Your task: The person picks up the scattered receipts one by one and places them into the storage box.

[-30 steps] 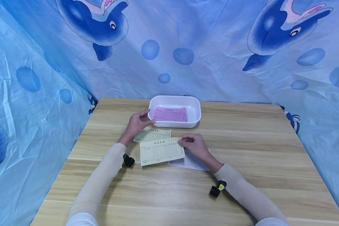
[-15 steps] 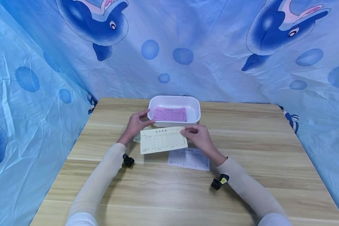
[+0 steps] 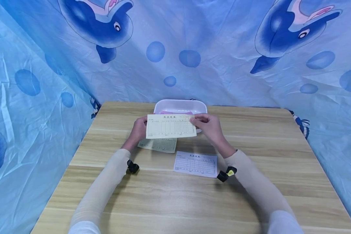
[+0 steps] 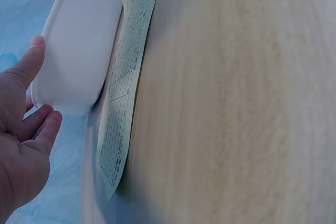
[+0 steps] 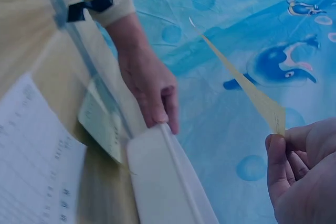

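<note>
We hold a yellow slip (image 3: pixel 171 126) in the air with our right hand (image 3: pixel 208 127), thumb and fingers (image 5: pixel 286 153) pinching its right edge. It hangs over the near rim of the white tray (image 3: pixel 179 105), not yet inside; the right wrist view shows the slip edge-on, above the tray's rim. Our left hand (image 3: pixel 138 128) sits at the tray's left end, thumb against the rim and fingers loosely curved beside the wall; the left wrist view shows them close to the tray rather than wrapped around it, so we read this hand as steadying the tray, not gripping it.

From how things lie, we judge the work as partly done. The head view shows a strip of pink in the tray, just above the held slip's top edge; we take it for paper lying there. The slip in hand looks about to follow. Two more remain on the surface (image 3: pixel 251 136): a second yellow slip (image 3: pixel 159 144) just near of the tray, partly under the held one as we look down, and a white slip (image 3: pixel 196 163) nearer to us and to the right, by our right wrist. Both lie flat and untouched.
</note>
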Motion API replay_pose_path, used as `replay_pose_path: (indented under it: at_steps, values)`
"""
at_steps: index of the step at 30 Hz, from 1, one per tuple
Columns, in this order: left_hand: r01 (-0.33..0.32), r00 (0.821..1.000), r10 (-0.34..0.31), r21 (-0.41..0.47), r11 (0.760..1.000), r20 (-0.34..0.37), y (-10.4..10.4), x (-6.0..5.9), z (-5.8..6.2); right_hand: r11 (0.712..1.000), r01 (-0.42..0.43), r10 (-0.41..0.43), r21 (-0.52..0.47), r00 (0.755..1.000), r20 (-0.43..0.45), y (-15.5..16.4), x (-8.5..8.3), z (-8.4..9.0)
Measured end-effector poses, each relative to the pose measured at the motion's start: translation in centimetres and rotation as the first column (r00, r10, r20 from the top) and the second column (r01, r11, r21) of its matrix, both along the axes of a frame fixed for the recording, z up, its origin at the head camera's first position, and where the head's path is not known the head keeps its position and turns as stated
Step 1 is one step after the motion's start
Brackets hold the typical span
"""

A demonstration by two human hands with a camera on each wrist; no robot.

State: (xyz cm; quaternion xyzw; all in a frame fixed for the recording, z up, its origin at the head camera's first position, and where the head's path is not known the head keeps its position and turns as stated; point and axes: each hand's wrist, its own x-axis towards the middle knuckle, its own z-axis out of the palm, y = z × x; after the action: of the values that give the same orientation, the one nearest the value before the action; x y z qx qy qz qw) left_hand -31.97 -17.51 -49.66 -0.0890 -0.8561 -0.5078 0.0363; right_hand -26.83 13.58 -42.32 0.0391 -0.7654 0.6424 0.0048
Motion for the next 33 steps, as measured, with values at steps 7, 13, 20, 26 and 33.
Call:
replay_pose_path:
  at_steps: [7, 13, 20, 26, 33]
  values:
    - [0.036, 0.999, -0.038, 0.082, 0.996, 0.017, 0.0, 0.2, -0.1, 0.998, 0.056, -0.057, -0.017, 0.997, -0.056, 0.1, -2.5, 0.4]
    - [0.071, 0.993, -0.086, 0.189, 0.979, 0.076, -0.1, 0.4, 0.0, 0.995, 0.099, -0.1, -0.013, 0.993, -0.055, 0.1, -4.5, -0.1]
    - [0.036, 0.996, -0.045, 0.113, 0.993, 0.082, -0.1, 0.3, -0.1, 0.993, 0.115, -0.114, 0.007, 0.993, -0.03, 0.3, -6.3, -0.7]
    - [0.03, 0.994, -0.042, 0.126, 0.992, 0.098, -0.2, 0.2, -0.2, 0.99, 0.139, -0.139, 0.033, 0.99, 0.012, 0.6, -7.8, -1.4]
    - [0.021, 0.995, -0.034, 0.127, 0.992, 0.097, -0.1, 0.3, -0.2, 0.985, 0.157, -0.158, 0.071, 0.987, 0.005, 0.5, -9.1, -2.3]
